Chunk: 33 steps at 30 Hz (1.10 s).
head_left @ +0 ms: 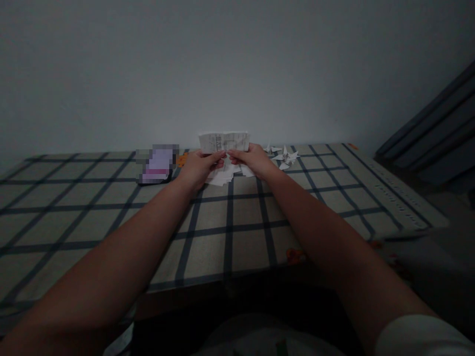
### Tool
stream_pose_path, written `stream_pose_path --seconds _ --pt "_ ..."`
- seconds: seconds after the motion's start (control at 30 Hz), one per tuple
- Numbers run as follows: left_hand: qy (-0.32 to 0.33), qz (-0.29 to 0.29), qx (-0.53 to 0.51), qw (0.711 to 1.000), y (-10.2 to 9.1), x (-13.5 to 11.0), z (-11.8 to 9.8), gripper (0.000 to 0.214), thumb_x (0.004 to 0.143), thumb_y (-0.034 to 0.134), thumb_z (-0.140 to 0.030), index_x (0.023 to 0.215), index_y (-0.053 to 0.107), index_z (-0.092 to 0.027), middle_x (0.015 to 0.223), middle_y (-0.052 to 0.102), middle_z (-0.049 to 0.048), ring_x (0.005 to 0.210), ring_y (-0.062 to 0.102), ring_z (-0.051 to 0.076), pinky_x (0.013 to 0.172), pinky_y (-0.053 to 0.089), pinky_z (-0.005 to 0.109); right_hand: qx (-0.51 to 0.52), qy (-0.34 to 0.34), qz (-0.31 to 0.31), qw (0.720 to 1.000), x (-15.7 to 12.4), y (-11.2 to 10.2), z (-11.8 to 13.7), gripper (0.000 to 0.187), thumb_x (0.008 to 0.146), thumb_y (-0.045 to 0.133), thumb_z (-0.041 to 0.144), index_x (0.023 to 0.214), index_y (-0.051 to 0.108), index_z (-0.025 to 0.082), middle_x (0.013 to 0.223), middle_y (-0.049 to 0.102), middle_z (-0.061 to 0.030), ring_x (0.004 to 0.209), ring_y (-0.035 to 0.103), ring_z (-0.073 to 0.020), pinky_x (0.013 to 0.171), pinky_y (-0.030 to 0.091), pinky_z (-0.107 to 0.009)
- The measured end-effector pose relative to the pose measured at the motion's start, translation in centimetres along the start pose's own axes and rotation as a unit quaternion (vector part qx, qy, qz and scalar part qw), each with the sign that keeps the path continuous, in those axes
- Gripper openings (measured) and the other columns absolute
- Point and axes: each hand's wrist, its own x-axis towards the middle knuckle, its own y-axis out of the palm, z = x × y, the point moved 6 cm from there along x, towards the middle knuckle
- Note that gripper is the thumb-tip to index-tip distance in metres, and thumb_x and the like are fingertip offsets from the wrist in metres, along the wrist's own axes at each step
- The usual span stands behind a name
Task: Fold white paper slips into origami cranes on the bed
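Note:
A creased sheet of printed paper stands upright between my two hands, above the far part of the table. My left hand grips its left side, thumb pointing inward along the lower edge. On the other side my right hand pinches the paper, its thumb close to the left one. Below the hands lie loose paper sheets, partly covered by my fingers. Folded white paper shapes with pointed tips rest just right of my right hand.
A checked cloth covers the table, which meets a plain wall at the back. Left of my hands is a phone-like object, blurred by pixels. A dark curtain hangs at the right.

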Motion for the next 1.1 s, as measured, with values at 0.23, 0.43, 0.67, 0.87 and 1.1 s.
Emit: stream_pose_path --seconds 0.23,0.43,0.67,0.87,1.1 --pt "-0.013 -0.019 -0.007 1.0 -0.8 0.4 -0.6 0.016 0.077 0.084 -0.023 0.081 0.073 -0.012 0.083 0.076 0.0053 0.061 0.064 0.006 0.067 0.055 0.017 0.008 -0.013 -0.018 1.0 0.3 -0.8 -0.2 0.025 0.08 0.084 0.033 0.078 0.066 0.016 0.077 0.073 -0.002 0.064 0.063 -0.0089 0.067 0.055 -0.022" --pt "-0.024 0.016 -0.023 0.999 0.1 -0.4 -1.3 0.029 0.089 0.077 -0.042 0.093 0.07 -0.014 0.1 0.079 0.0098 0.063 0.066 0.006 0.064 0.057 0.016 0.054 -0.014 -0.029 0.998 0.4 -0.9 -0.2 0.029 0.081 0.084 0.038 0.08 0.064 0.017 0.076 0.071 -0.0009 0.066 0.063 -0.0089 0.069 0.055 -0.022" --pt "-0.027 0.045 -0.067 0.996 0.6 -0.4 -1.5 0.031 0.095 0.069 -0.045 0.098 0.068 -0.015 0.106 0.079 0.0107 0.065 0.068 0.008 0.066 0.058 0.019 0.098 -0.001 -0.011 0.995 0.2 -0.8 -0.1 0.023 0.087 0.079 0.033 0.083 0.062 0.017 0.078 0.071 0.0001 0.066 0.063 -0.0075 0.073 0.055 -0.021" --pt "0.015 -0.019 0.024 0.999 -0.6 0.1 -1.3 0.027 0.082 0.081 -0.036 0.086 0.07 -0.012 0.093 0.078 0.0085 0.063 0.063 0.006 0.071 0.054 0.019 0.053 -0.014 -0.017 0.998 0.3 -0.9 0.1 0.017 0.087 0.077 0.026 0.081 0.064 0.017 0.079 0.072 -0.0002 0.065 0.062 -0.0072 0.071 0.054 -0.021" --pt "0.07 -0.032 0.156 0.985 -1.3 0.0 -2.1 0.034 0.078 0.08 -0.047 0.077 0.074 -0.014 0.07 0.072 0.0046 0.065 0.064 0.014 0.073 0.054 0.027 -0.028 -0.048 -0.029 0.998 0.0 -1.1 0.9 0.029 0.085 0.078 0.04 0.077 0.061 0.019 0.082 0.072 -0.0013 0.069 0.063 -0.0099 0.072 0.054 -0.024"
